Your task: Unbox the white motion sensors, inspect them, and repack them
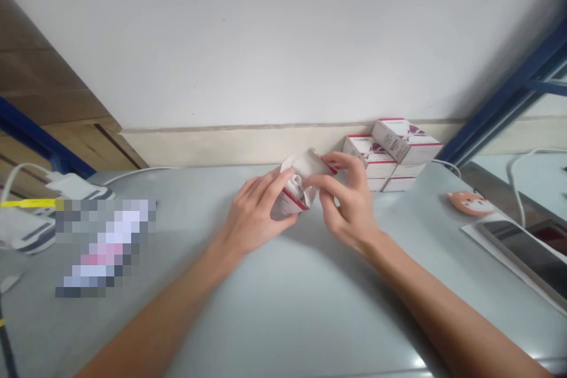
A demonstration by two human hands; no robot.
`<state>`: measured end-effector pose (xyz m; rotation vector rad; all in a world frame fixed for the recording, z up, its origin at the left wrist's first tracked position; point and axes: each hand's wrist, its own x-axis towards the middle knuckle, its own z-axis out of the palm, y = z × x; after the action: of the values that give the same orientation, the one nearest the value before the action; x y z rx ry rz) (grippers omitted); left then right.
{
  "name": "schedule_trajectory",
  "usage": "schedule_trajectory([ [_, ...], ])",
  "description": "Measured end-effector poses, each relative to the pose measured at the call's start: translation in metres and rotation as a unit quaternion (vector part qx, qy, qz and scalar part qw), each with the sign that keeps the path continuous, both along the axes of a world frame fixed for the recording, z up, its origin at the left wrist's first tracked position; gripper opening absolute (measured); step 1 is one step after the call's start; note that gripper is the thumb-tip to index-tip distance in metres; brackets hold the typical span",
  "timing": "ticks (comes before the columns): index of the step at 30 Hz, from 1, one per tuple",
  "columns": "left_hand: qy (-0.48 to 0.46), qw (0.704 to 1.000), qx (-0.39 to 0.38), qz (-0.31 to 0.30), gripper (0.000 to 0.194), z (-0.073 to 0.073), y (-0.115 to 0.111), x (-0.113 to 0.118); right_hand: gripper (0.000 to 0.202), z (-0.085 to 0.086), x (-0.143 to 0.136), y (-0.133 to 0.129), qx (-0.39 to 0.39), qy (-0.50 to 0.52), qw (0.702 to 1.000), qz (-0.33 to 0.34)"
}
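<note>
In the middle of the head view, a small white and red cardboard box (290, 204) is tilted with its top open and its flaps up. My left hand (254, 209) is closed around its left side. Inside the opening shows a whitish rounded item (297, 182), whose kind I cannot make out. My right hand (349, 201) is at the box's right side, fingers bent around the raised lid flap (312, 165). One of its fingertips reaches to the opening beside the whitish item.
Several matching boxes (398, 153) are stacked against the wall at right. Farther right are an orange animal-faced case (470, 203) and a phone (522, 248). White power strips (80, 186) with cables and a pixelated object (106, 248) lie at left on the grey table (266, 319).
</note>
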<state>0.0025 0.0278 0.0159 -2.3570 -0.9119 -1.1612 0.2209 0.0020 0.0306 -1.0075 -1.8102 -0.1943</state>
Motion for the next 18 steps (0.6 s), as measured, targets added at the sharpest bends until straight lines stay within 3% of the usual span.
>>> schedule_trajectory([
  [5,0.034,0.999,-0.017,0.019,0.072,-0.003,0.004,-0.005,0.03,0.005,0.003,-0.001,-0.039,0.002,0.999,-0.009],
  [10,0.034,0.999,-0.027,0.01,0.062,-0.005,0.008,-0.005,0.015,-0.003,-0.005,0.004,-0.051,-0.01,0.998,-0.047],
  [18,0.01,0.999,-0.039,0.022,0.055,-0.007,0.01,-0.004,0.021,-0.005,-0.005,0.008,-0.048,-0.008,0.998,-0.035],
])
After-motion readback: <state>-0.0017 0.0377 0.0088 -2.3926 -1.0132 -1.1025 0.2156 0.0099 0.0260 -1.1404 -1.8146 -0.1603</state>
